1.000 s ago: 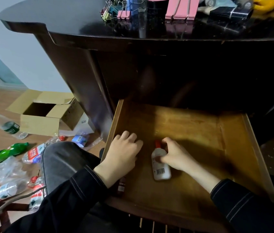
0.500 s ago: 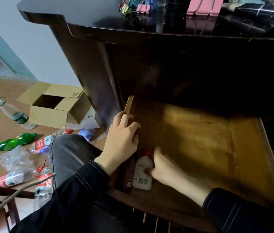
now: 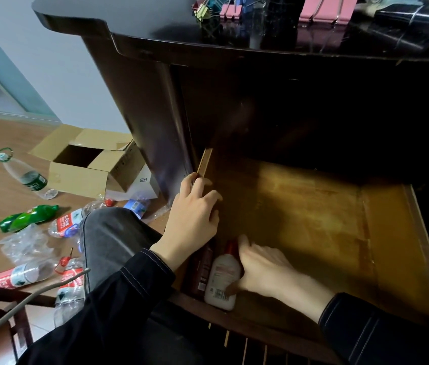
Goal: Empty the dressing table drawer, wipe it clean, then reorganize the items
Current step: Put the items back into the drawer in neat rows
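Note:
The wooden drawer is pulled out under the dark dressing table. A white bottle with a red cap lies in the drawer's near left corner, beside a dark brown bottle against the left wall. My right hand lies against the white bottle's right side, its thumb on the bottle near the barcode. My left hand rests on the drawer's left wall, fingers curled over its top edge.
Binder clips, pink items and a black object sit on the tabletop. An open cardboard box and several plastic bottles lie on the floor at left. My knee is beside the drawer.
My right hand slid the white bottle from mid-drawer into the near left corner beside the dark bottle. My left hand moved from the drawer floor up onto the left wall.

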A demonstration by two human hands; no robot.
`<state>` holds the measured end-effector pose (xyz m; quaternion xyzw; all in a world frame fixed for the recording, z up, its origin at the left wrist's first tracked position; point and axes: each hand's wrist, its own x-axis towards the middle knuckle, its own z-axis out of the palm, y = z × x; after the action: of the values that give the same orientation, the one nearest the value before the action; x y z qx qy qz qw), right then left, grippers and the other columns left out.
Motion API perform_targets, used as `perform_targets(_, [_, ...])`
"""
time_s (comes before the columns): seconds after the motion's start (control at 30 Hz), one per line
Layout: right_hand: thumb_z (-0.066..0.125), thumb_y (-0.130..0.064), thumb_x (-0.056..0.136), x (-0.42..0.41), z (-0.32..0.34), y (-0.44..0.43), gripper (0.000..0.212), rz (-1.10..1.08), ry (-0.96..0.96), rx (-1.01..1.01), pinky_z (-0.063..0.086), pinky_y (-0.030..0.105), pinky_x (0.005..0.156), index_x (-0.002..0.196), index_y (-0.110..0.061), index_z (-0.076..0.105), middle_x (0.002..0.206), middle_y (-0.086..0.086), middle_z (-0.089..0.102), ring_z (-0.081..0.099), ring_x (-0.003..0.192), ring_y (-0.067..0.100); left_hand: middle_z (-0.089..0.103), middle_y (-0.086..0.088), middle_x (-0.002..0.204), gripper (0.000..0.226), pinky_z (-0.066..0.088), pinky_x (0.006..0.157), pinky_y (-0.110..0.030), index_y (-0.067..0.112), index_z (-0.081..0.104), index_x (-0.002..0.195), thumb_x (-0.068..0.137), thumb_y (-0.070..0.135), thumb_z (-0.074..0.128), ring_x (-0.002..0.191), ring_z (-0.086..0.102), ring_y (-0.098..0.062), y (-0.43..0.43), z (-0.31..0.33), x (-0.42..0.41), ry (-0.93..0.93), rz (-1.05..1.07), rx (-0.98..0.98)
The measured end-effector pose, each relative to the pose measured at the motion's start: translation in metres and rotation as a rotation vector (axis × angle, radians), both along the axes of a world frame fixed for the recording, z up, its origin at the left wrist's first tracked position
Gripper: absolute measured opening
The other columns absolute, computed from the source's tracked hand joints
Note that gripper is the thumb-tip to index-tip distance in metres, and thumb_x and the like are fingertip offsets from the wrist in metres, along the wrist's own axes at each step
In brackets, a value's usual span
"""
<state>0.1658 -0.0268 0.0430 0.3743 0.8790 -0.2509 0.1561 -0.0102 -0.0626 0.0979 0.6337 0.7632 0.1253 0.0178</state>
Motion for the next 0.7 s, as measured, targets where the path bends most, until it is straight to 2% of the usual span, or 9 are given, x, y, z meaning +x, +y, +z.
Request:
perform_targets(0.07, [0.082, -0.074, 0.057, 0.003, -0.003, 0.006, 0.126, 0.052, 0.031, 0.007, 0.048, 0.038, 0.091, 0.152, -0.022, 0.017, 0.146, 0.007, 0.039, 0.051, 0.127, 0.031, 0.049, -0.004, 0.138, 0.029, 0.045, 0.103, -0.051, 0.019, 0.069, 0.115, 0.086, 0.019, 0.066, 0.143, 0.023, -0.034, 0.0, 0.0, 0.0, -0.011, -0.001, 0.008])
perform_targets(0.13, [0.08, -0.075, 0.056, 0.002, -0.003, 0.016, 0.134, 0.088, 0.1, 0.004, 0.041, 0.042, 0.108, 0.156, -0.028, 0.006, 0.157, 0.003, 0.022, 0.034, 0.14, 0.03, 0.05, -0.004, 0.136, 0.029, 0.045, 0.103, -0.05, 0.018, 0.07, 0.113, 0.085, 0.013, 0.065, 0.142, 0.025, -0.034, 0.0, 0.0, 0.0, -0.041, 0.0, 0.031])
perform_targets(0.17, [0.08, -0.075, 0.056, 0.0, -0.003, 0.02, 0.135, 0.104, 0.145, 0.014, 0.037, 0.041, 0.112, 0.157, -0.029, 0.002, 0.158, 0.0, 0.019, 0.029, 0.142, 0.027, 0.051, -0.004, 0.134, 0.03, 0.045, 0.103, -0.048, 0.017, 0.07, 0.111, 0.083, 0.009, 0.064, 0.141, 0.026, -0.034, 0.0, 0.0, -0.001, -0.062, 0.002, 0.047])
perform_targets(0.3, [0.079, -0.076, 0.058, -0.017, -0.004, 0.027, 0.133, 0.112, 0.294, -0.06, 0.036, 0.037, 0.109, 0.159, -0.03, 0.006, 0.155, -0.005, 0.028, 0.032, 0.138, 0.021, 0.053, -0.001, 0.131, 0.041, 0.045, 0.103, -0.043, 0.016, 0.071, 0.108, 0.076, -0.006, 0.059, 0.137, 0.03, -0.031, 0.002, 0.003, -0.002, -0.146, 0.03, 0.078])
perform_targets(0.4, [0.077, -0.076, 0.063, -0.027, -0.01, 0.018, 0.128, 0.204, 0.274, -0.042, 0.036, 0.038, 0.105, 0.159, -0.022, 0.012, 0.15, 0.002, 0.035, 0.037, 0.133, 0.026, 0.053, -0.001, 0.133, 0.046, 0.043, 0.103, -0.042, 0.016, 0.071, 0.108, 0.074, -0.011, 0.056, 0.138, 0.029, -0.03, 0.001, 0.005, -0.001, -0.159, 0.035, 0.067])
perform_targets(0.57, [0.076, -0.079, 0.06, -0.029, -0.019, 0.004, 0.126, 0.132, 0.323, 0.081, 0.04, 0.039, 0.102, 0.155, -0.015, 0.023, 0.137, 0.003, 0.042, 0.044, 0.122, 0.025, 0.053, 0.0, 0.133, 0.045, 0.04, 0.105, -0.041, 0.015, 0.071, 0.109, 0.075, -0.01, 0.056, 0.139, 0.027, -0.029, 0.001, 0.007, 0.0, -0.159, 0.033, 0.056])
perform_targets(0.7, [0.073, -0.081, 0.06, -0.025, -0.02, -0.001, 0.124, 0.112, 0.335, 0.105, 0.04, 0.039, 0.099, 0.153, -0.013, 0.026, 0.136, 0.004, 0.044, 0.045, 0.121, 0.026, 0.051, 0.001, 0.134, 0.041, 0.04, 0.105, -0.04, 0.016, 0.071, 0.109, 0.078, -0.007, 0.057, 0.14, 0.026, -0.028, 0.0, 0.007, -0.001, -0.154, 0.029, 0.05])
